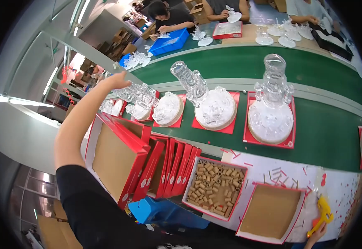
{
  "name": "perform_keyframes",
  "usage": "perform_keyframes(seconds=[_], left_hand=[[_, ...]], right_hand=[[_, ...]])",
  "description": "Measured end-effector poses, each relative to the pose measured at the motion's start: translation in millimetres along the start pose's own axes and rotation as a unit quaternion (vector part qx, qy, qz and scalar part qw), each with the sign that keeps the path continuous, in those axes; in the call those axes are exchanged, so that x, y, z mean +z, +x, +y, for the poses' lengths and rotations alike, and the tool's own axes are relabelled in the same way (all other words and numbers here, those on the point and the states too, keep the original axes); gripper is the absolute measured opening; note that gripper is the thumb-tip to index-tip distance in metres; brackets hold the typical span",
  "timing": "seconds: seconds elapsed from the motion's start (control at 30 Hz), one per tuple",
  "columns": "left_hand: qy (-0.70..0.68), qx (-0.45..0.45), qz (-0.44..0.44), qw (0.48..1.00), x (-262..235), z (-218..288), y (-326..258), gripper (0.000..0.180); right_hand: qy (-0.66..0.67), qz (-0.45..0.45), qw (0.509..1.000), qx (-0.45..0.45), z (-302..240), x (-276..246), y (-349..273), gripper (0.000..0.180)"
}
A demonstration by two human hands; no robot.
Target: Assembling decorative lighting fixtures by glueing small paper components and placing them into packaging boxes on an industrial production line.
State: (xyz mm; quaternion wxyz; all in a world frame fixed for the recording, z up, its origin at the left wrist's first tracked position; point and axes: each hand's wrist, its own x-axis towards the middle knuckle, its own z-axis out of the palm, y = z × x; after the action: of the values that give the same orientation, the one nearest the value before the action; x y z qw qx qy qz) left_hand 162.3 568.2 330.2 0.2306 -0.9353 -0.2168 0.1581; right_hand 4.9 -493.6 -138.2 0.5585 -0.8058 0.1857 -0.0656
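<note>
We reach across a green conveyor belt (322, 128).
Our left hand (116, 79) clasps a clear glass ornament (139, 94) far left; our right hand (317, 233) pinches a yellow tool (324, 211) near right.

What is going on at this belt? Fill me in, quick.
A person stands at a green conveyor belt carrying clear glass ornaments on red trays. Their left hand reaches out to a clear glass ornament at the far left of the belt. Their right hand, low at the picture's edge, holds a yellow glue gun. Nearer the person are a stack of red box lids, a box of small brown tubes and an empty red-edged box. Other people work across the belt.
</note>
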Motion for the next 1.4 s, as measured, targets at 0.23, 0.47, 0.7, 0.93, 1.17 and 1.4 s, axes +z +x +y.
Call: perform_keyframes(seconds=[0.23,0.47,0.7,0.93,1.17,1.4], left_hand=[[-0.073,-0.075,-0.137,0.985,23.1,14.6,39.4,0.082],[-0.098,-0.022,-0.064,0.993,36.8,-4.2,45.3,0.072],[-0.102,-0.018,0.221,0.970,-41.9,-43.0,18.0,0.056],[-0.223,0.108,0.540,0.804,-192.5,-6.3,-99.8,0.054],[-0.609,0.215,0.521,0.558,-280.3,23.5,-187.7,0.053],[-0.737,0.319,0.414,0.429,-249.7,204.6,-267.9,0.043]], right_hand=[[-0.145,0.055,0.988,-0.021,-79.9,33.9,-27.3,0.035],[-0.080,0.187,0.978,-0.041,35.5,-9.7,-10.1,0.040],[0.053,0.023,0.998,0.005,-25.2,39.8,3.5,0.038],[0.052,0.000,0.997,-0.053,-25.0,25.9,2.1,0.032],[-0.021,0.134,0.985,-0.111,-60.1,62.0,-9.7,0.031],[0.131,0.085,0.981,-0.112,-116.2,82.2,-24.2,0.030]])
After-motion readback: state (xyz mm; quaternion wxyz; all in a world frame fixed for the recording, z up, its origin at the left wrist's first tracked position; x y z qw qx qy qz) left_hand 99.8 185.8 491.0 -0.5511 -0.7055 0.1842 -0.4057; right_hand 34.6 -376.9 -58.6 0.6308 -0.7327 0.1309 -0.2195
